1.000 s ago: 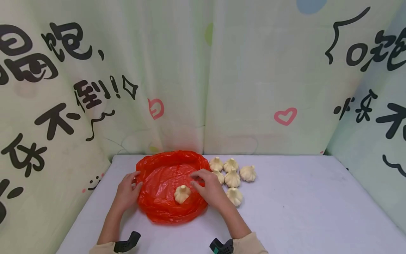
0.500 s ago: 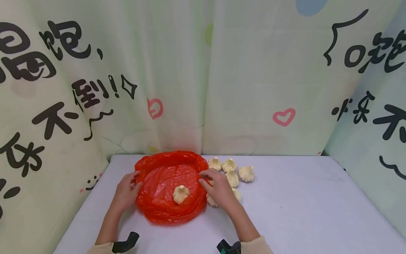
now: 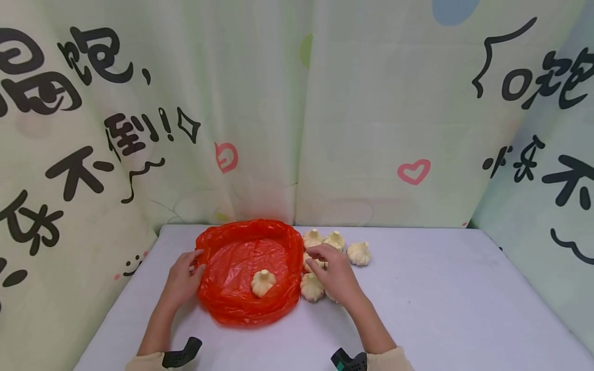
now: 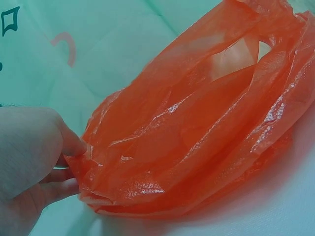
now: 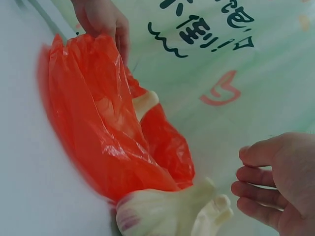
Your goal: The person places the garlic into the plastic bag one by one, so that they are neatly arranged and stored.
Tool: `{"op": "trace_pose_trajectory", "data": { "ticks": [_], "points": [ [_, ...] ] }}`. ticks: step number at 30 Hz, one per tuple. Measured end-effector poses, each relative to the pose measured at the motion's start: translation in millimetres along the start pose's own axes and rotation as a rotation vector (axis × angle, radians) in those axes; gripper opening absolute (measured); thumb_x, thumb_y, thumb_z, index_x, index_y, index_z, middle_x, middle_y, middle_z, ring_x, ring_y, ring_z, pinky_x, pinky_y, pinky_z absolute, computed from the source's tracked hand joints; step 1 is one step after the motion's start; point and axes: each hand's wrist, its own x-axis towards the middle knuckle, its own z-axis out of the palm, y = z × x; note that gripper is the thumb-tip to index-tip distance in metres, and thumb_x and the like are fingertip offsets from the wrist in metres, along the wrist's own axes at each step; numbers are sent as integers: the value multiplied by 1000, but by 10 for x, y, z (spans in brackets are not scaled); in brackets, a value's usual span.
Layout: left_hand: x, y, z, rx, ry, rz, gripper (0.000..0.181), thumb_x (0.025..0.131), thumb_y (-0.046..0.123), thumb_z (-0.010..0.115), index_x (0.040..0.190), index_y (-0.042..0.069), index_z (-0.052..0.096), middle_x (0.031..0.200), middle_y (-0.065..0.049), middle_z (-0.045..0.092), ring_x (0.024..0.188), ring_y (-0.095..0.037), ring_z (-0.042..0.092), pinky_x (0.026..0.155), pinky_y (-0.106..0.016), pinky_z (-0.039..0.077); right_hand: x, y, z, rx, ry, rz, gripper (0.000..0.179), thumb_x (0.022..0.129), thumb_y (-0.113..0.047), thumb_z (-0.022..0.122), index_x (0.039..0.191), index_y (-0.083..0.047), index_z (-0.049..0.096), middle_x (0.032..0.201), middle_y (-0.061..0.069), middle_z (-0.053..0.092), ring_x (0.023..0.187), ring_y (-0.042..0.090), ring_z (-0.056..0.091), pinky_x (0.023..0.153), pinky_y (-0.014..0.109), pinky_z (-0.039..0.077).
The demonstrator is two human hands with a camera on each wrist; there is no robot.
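Observation:
A red plastic bag lies with its mouth spread wide on the left half of the table. One garlic bulb sits inside it. My left hand pinches the bag's left edge between thumb and fingers, as the left wrist view also shows. Just right of the bag, my right hand hovers over a cluster of garlic bulbs, fingers loosely bent and holding nothing. That hand hides some of the bulbs. In the right wrist view, a large bulb is close by, apart from the fingertips.
Toward the table's back, further garlic bulbs stand beside the bag, with another bulb at the cluster's right. The white table extends to the right. A printed curtain hangs behind it and at both sides.
My right hand has moved right, from over the bag's right part to above the garlic cluster outside it. The left hand still pinches the bag's left edge.

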Motion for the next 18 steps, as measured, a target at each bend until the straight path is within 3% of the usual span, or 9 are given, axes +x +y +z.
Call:
{"op": "trace_pose_trajectory", "data": {
  "ticks": [6, 18],
  "points": [
    [-6, 16, -10, -1, -5, -2, 46, 98, 11, 51, 142, 2, 41, 132, -22, 47, 120, -39, 49, 96, -52, 51, -38, 34, -93, -19, 0, 15, 23, 88, -13, 70, 111, -15, 69, 104, 2, 69, 96, 16, 64, 84, 38, 59],
    [-27, 51, -23, -6, -15, -24, 46, 98, 10, 51, 143, 3, 40, 133, -22, 46, 122, -39, 48, 97, -52, 50, -143, 196, -206, -37, 29, -38, 20, 86, -9, 71, 106, -8, 69, 100, 4, 69, 92, 16, 65, 83, 41, 58]
  ]
}}
